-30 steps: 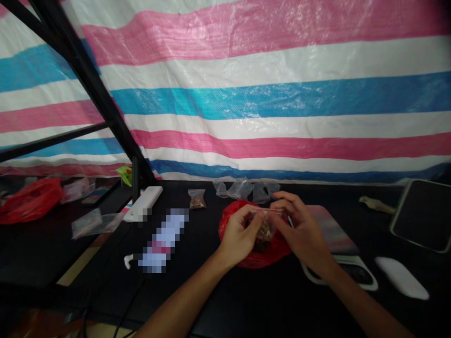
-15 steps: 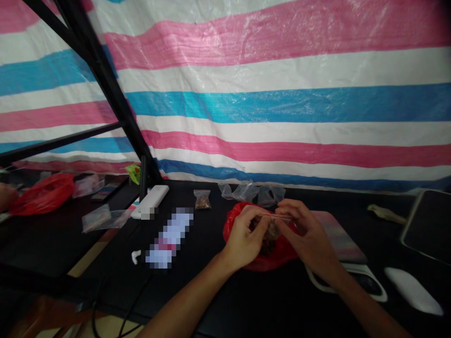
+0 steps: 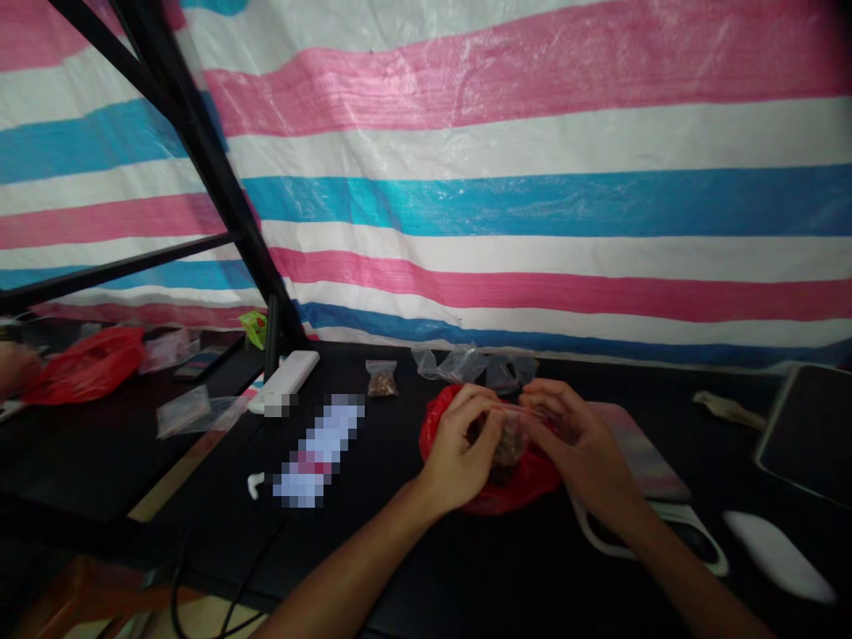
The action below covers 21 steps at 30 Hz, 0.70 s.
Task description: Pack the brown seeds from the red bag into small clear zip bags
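Both of my hands are raised over a red plastic bag (image 3: 529, 488) on the black table. My left hand (image 3: 461, 441) and my right hand (image 3: 576, 439) pinch the top edge of a small clear plastic bag (image 3: 509, 446) holding brown pieces. My fingers partly hide that bag. Just beyond my hands lie several empty clear bags (image 3: 466, 364), and a small filled bag of brown pieces (image 3: 382, 378) stands to the left.
A white power bank (image 3: 286, 382) and a pixelated, blurred object (image 3: 319, 453) lie left of my hands. To the right are a pink-toned pad (image 3: 639, 448), a white oval object (image 3: 778, 555) and a dark framed panel (image 3: 812, 435). Another person's hand (image 3: 13, 368) shows at far left.
The whole scene has shifted slightly right and down in view. Another person's hand has appeared at the far left. My hands still pinch the small bag.
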### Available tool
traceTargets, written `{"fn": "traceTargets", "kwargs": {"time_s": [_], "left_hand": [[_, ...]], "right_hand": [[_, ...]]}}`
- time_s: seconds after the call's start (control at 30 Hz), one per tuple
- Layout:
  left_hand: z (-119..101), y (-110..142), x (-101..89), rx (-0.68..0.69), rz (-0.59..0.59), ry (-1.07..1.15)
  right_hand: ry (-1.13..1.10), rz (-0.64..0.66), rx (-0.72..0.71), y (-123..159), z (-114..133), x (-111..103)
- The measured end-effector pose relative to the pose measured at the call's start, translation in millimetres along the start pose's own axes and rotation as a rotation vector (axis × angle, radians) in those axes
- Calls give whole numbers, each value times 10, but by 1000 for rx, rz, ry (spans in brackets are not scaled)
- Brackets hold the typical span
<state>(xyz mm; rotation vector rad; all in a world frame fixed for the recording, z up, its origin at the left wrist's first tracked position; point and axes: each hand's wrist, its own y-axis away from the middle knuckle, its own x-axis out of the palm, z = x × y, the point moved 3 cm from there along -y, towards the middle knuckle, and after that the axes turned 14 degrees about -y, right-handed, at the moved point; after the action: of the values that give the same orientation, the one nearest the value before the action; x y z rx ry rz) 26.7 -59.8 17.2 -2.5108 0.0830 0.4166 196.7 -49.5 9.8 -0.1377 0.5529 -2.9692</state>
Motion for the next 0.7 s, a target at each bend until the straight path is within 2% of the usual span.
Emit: {"fn": "traceTargets", "kwargs": {"time_s": [0.13,0.3,0.43,0.5,0.57,0.63,0.7], "left_hand": [[34,-1,11,-24,24,94],[2,-4,20,-70,123,185],[-71,5,4,-11,53,108],[-32,-20,-41,-64,-27,145],[95,-76,-161,-195,-168,253],[282,-145,-384,-309,-429,294],[466,-219,-639,-339,-614,128]], "right_hand": [[-7,12,-46,-1,78,10],[23,23,-78,25,188,51],[1,-8,-87,33,189,42],[29,-38,-107,29,187,36],[91,-74,-150,21,192,24],[164,-116,-187,5,192,-5],[219,-163,-208,-17,178,-51]]}}
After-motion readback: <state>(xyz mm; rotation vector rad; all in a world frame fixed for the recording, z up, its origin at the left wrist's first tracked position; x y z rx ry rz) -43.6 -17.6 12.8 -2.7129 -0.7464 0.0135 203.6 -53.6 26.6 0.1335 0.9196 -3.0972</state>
